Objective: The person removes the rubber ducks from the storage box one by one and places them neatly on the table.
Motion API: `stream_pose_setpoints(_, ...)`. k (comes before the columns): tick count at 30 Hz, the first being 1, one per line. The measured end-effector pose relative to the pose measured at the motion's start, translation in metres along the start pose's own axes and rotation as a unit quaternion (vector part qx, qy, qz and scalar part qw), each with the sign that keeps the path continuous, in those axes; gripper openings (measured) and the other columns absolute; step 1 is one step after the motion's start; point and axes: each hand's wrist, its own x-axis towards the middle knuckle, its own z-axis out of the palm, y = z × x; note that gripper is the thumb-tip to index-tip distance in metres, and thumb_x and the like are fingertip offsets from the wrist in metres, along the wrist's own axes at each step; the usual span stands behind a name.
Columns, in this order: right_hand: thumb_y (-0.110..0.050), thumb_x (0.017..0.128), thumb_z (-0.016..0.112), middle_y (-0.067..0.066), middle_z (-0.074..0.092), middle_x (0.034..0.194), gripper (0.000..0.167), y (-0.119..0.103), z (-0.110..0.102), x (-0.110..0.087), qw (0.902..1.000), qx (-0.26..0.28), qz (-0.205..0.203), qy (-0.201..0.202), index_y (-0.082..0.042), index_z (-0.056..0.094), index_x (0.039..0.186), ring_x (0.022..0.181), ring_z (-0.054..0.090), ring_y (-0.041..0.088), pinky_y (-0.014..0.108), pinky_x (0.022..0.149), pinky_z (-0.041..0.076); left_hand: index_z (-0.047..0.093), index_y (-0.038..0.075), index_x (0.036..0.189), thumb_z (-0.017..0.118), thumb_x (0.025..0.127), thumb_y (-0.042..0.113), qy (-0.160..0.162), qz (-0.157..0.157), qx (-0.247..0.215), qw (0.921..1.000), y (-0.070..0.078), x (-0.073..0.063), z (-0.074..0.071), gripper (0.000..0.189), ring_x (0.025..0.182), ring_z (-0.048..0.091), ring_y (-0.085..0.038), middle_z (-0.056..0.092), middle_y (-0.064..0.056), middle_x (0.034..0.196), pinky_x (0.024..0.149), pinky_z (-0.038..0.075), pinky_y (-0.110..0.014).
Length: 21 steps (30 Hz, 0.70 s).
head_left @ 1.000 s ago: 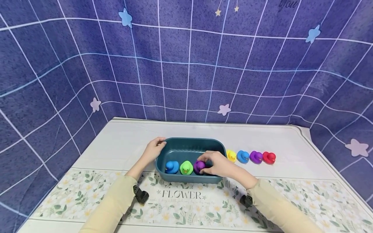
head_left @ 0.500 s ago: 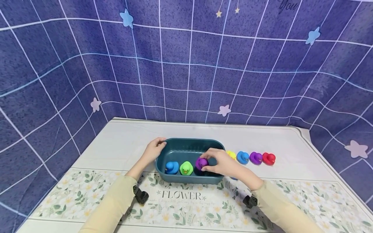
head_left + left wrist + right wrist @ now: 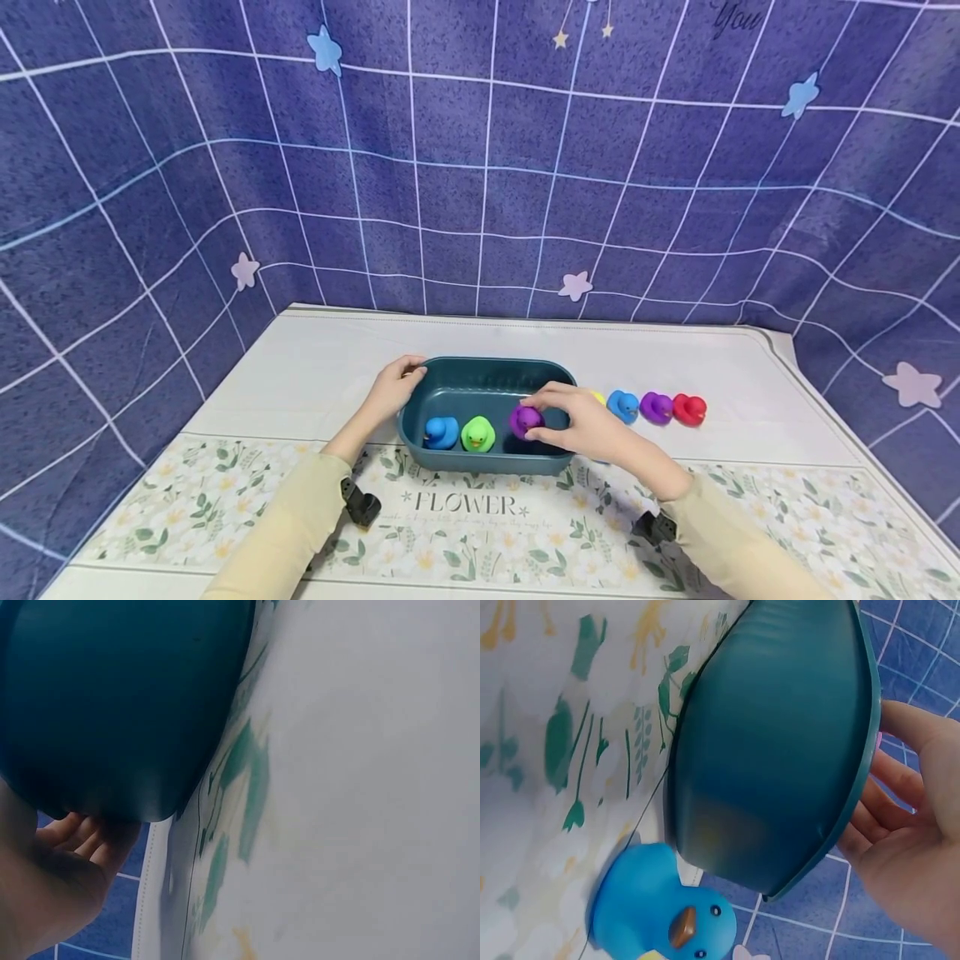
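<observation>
In the head view, my left hand (image 3: 395, 388) grips the left rim of a dark teal bin (image 3: 487, 461), its fingers behind the rim. The left wrist view shows that hand's fingers (image 3: 90, 840) at the bin's edge. My right hand (image 3: 588, 421) reaches over the bin's right side and pinches a purple rubber duck (image 3: 527, 423) between thumb and fingers. To the left of it in the bin sit a green duck (image 3: 477, 434) and a blue duck (image 3: 441, 432). In the right wrist view, the bin wall hides most of the purple duck.
Right of the bin stand a partly hidden yellow duck (image 3: 597, 397), a blue duck (image 3: 623, 406), a purple duck (image 3: 657, 407) and a red duck (image 3: 689, 409). The right wrist view shows a blue duck (image 3: 652, 907) outside the bin. A star-patterned curtain (image 3: 487, 192) backs the table.
My right hand has moved the purple duck a little to the right and slightly up inside the bin, away from the green duck. My left hand stays at the rim.
</observation>
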Motion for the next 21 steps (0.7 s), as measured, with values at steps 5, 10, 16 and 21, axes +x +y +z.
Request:
stream_pose_setpoints(5, -0.025, 0.082, 0.073, -0.001, 0.065, 0.102, 0.034, 0.003, -0.003, -0.006, 0.9997, -0.011, -0.01, 0.019, -0.009, 0.068, 0.111, 0.09, 0.062, 0.012, 0.038, 0.077, 0.055, 0.055, 0.0, 0.125, 0.046, 0.099, 0.019, -0.001, 0.0, 0.005, 1.0, -0.001, 0.0, 0.0, 0.034, 0.11, 0.056, -0.031, 0.06, -0.018, 0.119, 0.092, 0.048, -0.044)
stream_pose_setpoints(10, -0.024, 0.081, 0.074, -0.003, 0.066, 0.101, 0.033, 0.005, -0.009, -0.012, 0.9994, -0.008, -0.003, 0.034, -0.01, 0.068, 0.11, 0.089, 0.062, 0.01, 0.036, 0.075, 0.055, 0.055, 0.0, 0.126, 0.046, 0.099, 0.018, -0.004, 0.002, 0.003, 1.0, -0.001, -0.001, 0.0, 0.034, 0.111, 0.055, -0.032, 0.059, -0.019, 0.12, 0.092, 0.048, -0.044)
stream_pose_setpoints(16, -0.023, 0.082, 0.073, -0.007, 0.065, 0.101, 0.034, 0.004, -0.019, -0.018, 0.999, 0.006, 0.022, 0.039, -0.012, 0.066, 0.113, 0.093, 0.062, 0.007, 0.035, 0.077, 0.054, 0.055, 0.0, 0.125, 0.046, 0.099, 0.018, -0.003, 0.003, 0.003, 1.0, -0.002, 0.0, 0.0, 0.033, 0.111, 0.055, -0.032, 0.059, -0.019, 0.12, 0.093, 0.048, -0.044)
stream_pose_setpoints(21, -0.023, 0.081, 0.074, -0.008, 0.064, 0.1, 0.035, 0.004, -0.026, -0.023, 0.9985, -0.002, 0.023, 0.049, -0.011, 0.065, 0.114, 0.095, 0.062, 0.009, 0.039, 0.083, 0.054, 0.055, 0.0, 0.126, 0.046, 0.099, 0.018, -0.004, 0.002, 0.001, 1.0, -0.002, 0.001, 0.0, 0.034, 0.111, 0.055, -0.031, 0.059, -0.019, 0.121, 0.093, 0.048, -0.044)
